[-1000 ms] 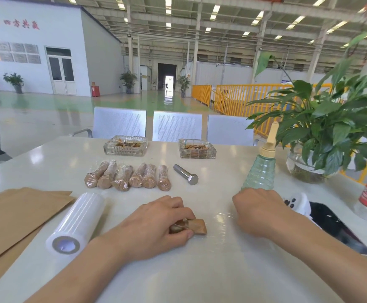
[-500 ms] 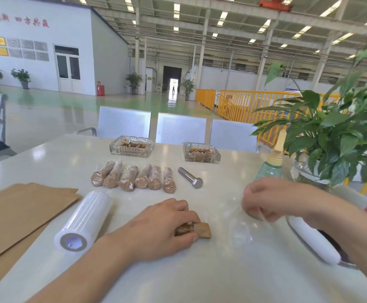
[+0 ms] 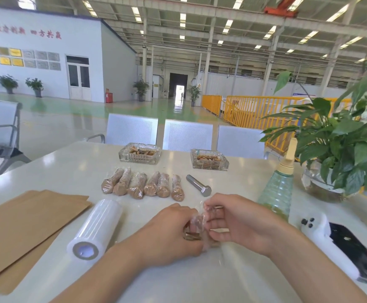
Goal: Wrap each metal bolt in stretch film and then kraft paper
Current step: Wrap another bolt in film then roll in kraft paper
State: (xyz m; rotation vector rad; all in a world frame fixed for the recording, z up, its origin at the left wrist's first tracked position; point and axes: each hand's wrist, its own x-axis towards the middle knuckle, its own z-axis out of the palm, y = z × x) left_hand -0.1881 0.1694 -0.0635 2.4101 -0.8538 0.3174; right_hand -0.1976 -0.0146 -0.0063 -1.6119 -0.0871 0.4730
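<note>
Red wall lettering at 10 o'clock, unreadable. Both hands, left hand (image 3: pixel 169 235) & right hand (image 3: pixel 241 224), fingers curled tight on brown-papered bolt (image 3: pixel 194 228) under clear film, table (image 3: pixel 200 281) centre, 6 o'clock.

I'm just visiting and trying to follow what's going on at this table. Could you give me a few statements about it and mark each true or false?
1. Six wrapped bolts lie in a row on the table. True.
2. The bare bolt is held in the right hand. False: it lies loose on the table beyond the hands; both the right hand and the left hand are on a film-covered bundle.
3. The film roll lies on its side beside the brown paper. True.
4. The spray bottle has tipped over. False: it stands upright.
5. Both glass dishes are empty. False: each holds brownish bits.
</note>
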